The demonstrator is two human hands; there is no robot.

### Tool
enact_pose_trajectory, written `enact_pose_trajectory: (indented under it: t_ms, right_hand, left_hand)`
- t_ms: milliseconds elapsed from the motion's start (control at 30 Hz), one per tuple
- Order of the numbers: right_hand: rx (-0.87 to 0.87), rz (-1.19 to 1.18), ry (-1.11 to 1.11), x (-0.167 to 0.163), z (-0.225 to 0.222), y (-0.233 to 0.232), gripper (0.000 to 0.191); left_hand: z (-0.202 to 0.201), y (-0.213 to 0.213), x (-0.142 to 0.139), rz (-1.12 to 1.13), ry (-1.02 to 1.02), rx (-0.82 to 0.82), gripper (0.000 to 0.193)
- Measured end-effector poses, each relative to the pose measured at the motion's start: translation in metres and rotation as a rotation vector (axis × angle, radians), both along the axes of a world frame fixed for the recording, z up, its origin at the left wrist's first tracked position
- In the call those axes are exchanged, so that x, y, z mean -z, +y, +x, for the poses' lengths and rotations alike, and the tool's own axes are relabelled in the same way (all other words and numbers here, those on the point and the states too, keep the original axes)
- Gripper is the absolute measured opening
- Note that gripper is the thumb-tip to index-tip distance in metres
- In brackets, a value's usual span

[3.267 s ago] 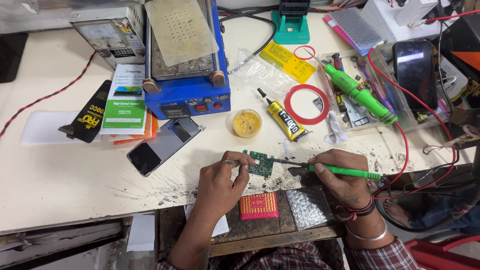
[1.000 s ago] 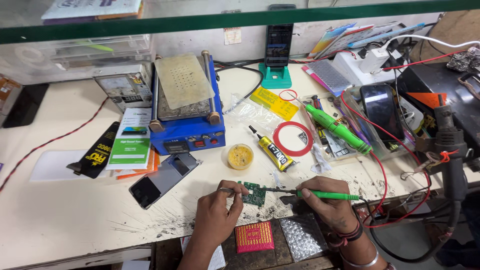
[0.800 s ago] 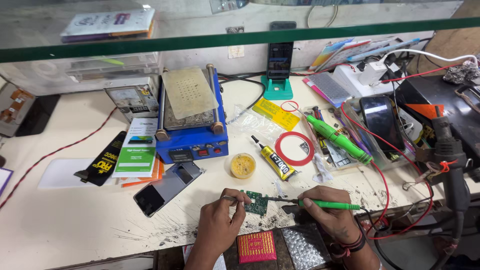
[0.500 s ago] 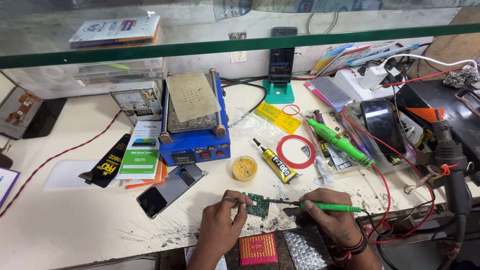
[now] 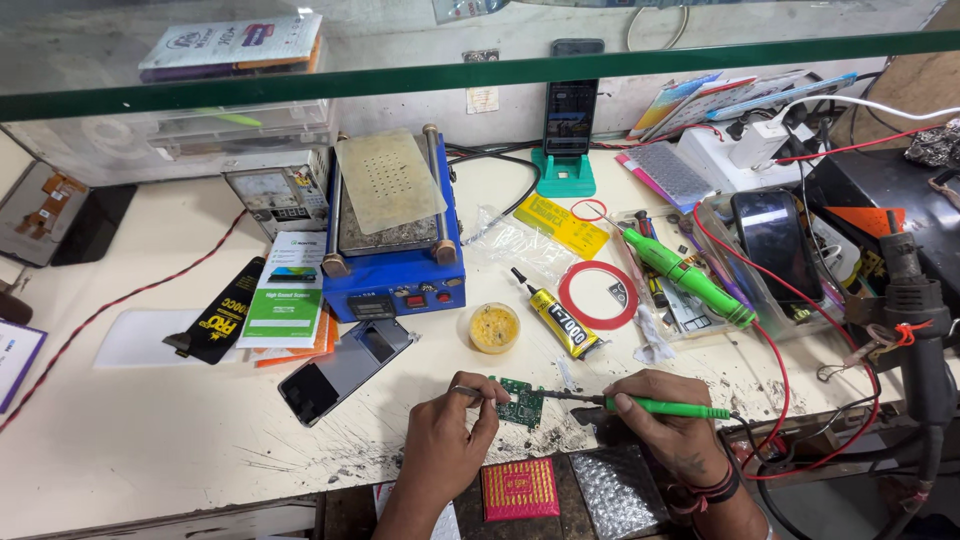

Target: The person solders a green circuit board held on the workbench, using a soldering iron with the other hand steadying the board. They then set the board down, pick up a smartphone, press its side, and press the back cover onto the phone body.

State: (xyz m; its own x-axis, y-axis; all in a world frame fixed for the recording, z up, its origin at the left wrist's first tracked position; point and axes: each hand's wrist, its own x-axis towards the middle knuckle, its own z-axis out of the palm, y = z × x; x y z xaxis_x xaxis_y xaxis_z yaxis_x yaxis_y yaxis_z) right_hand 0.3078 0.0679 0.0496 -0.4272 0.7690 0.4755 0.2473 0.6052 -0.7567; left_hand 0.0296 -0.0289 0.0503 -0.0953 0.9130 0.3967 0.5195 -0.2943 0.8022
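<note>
A small green circuit board (image 5: 522,402) lies near the front edge of the cream workbench (image 5: 150,440). My left hand (image 5: 445,448) pinches thin metal tweezers (image 5: 474,392) whose tips rest on the board's left side. My right hand (image 5: 672,432) grips a green-handled soldering iron (image 5: 668,407) like a pen, its dark tip touching the board's right edge.
A yellow flux tin (image 5: 494,327), glue tube (image 5: 556,318), red tape ring (image 5: 598,294) and a phone lying face down (image 5: 345,368) lie just behind the board. A blue heating station (image 5: 395,235), green electric screwdriver (image 5: 690,275), hot-air gun (image 5: 915,320) and red wires crowd the back and right.
The view has tilted upward, showing more of the glass shelf and the back of the bench. Both hands stay on the board with tweezers and iron, barely shifted.
</note>
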Motion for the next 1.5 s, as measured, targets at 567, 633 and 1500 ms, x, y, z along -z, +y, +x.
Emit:
enact_pose_trajectory:
  t_ms: [567, 633, 1500]
  right_hand:
    - [-0.030, -0.020, 0.018, -0.002, 0.002, -0.001, 0.011]
    - [-0.037, -0.040, 0.025, -0.003, 0.003, -0.001, 0.011]
    - [0.018, -0.002, 0.016, 0.002, 0.002, 0.000, 0.010]
  left_hand:
    - [0.002, -0.002, -0.007, -0.050, 0.004, -0.024, 0.012]
    - [0.003, -0.002, -0.009, -0.025, 0.008, -0.027, 0.012]
    - [0.002, -0.002, -0.007, 0.018, 0.020, -0.005, 0.013]
